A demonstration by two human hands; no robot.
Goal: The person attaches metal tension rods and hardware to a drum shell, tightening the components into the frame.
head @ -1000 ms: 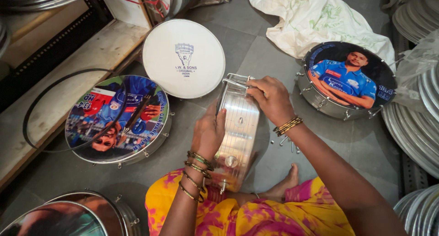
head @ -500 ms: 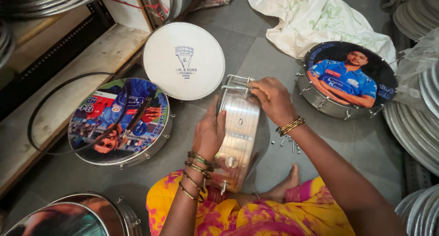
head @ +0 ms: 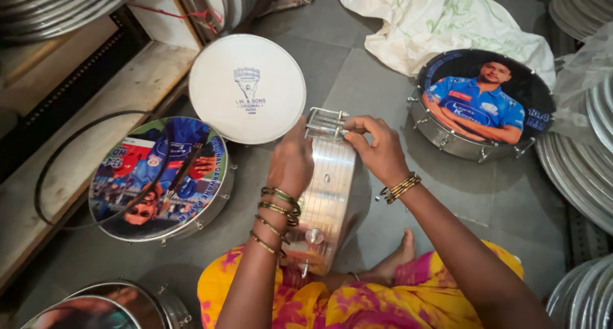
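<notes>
Drum shell (head: pixel 329 201) of shiny metal stands on edge on the floor (head: pixel 357 80) in front of the seated person, seen rim-on; its long axis runs away from the person, the near end low at the lap, the far end tipped slightly right. The left hand (head: pixel 292 163) lies flat against the shell's left side, fingers closed on the rim. The right hand (head: pixel 377 149) pinches a metal bracket (head: pixel 325 123) at the shell's far end, fingers clamped on it. A white drumhead (head: pixel 247 88) lies just beyond the shell. A printed drum (head: pixel 159 179) sits to the left, with a black hoop (head: pixel 45 169) overlapping it. Another printed drum (head: pixel 482 105) rests to the right, touching a white cloth (head: pixel 434 22).
</notes>
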